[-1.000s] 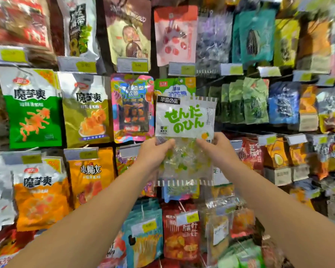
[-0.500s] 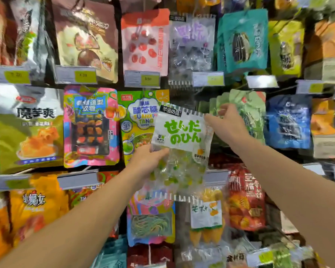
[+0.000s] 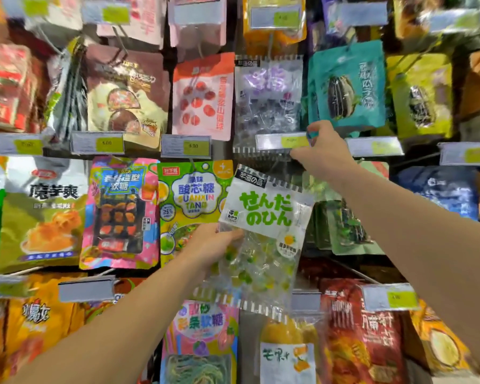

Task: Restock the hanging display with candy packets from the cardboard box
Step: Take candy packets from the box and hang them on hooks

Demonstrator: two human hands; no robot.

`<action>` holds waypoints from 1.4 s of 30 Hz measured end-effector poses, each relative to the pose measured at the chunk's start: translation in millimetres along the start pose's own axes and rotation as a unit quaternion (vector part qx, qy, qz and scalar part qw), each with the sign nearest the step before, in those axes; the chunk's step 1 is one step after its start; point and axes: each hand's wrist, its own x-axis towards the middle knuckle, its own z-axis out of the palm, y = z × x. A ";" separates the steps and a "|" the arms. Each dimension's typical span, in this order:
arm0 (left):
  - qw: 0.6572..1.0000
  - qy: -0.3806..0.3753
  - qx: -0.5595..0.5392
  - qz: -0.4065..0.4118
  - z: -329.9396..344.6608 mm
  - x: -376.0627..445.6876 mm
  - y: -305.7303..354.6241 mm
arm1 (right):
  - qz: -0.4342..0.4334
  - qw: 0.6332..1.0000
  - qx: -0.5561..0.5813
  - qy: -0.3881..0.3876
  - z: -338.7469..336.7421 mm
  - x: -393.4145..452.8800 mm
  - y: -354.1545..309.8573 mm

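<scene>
Display wall (image 3: 161,79): crowded with hanging snack bags.
Left hand (image 3: 214,245): gripped clear candy packet (image 3: 263,236) of green-yellow sweets.
Right hand (image 3: 323,151): pinched price tag holder (image 3: 281,141).

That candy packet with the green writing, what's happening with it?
A person is restocking a wall of hanging snacks. The left hand holds the clear candy packet by its side, tilted in front of the display and not yet hung. The right hand reaches up to the price tag at the end of a peg, below a matching packet with purple writing, its fingers pinching near the tag.
</scene>
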 end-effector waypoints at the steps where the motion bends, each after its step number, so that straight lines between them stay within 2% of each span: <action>1: 1.000 0.007 -0.007 0.002 2.1 0.8 2.8 | 0.006 0.999 0.035 0.010 -2.0 3.5 1.3; 5: 0.996 0.014 -0.082 -0.016 13.1 4.5 13.0 | 0.024 0.986 0.163 0.004 -10.7 16.4 2.2; 10: 0.995 0.014 -0.097 -0.029 26.2 12.1 23.0 | -0.016 0.970 0.240 -0.037 -10.6 23.5 8.2; 20: 0.994 0.016 -0.099 -0.049 40.9 29.3 41.5 | -0.072 0.971 0.217 -0.072 -11.8 28.1 18.1; 30: 0.994 0.035 -0.090 -0.057 48.7 42.8 35.0 | -0.090 0.970 0.223 -0.041 -8.1 18.6 20.1; 34: 0.993 0.060 -0.082 -0.058 56.4 58.0 26.1 | -0.125 0.980 0.157 0.014 1.5 2.3 38.4; 37: 0.991 0.048 -0.103 -0.063 60.5 67.2 16.1 | -0.133 0.986 0.100 0.026 17.6 -18.0 59.4; 39: 0.991 0.040 -0.107 -0.066 61.9 65.9 13.9 | -0.116 0.991 0.063 0.010 30.2 -31.7 74.1; 42: 0.988 0.028 -0.143 -0.055 59.7 62.3 11.3 | -0.110 0.984 -0.125 -0.057 51.6 -49.7 93.1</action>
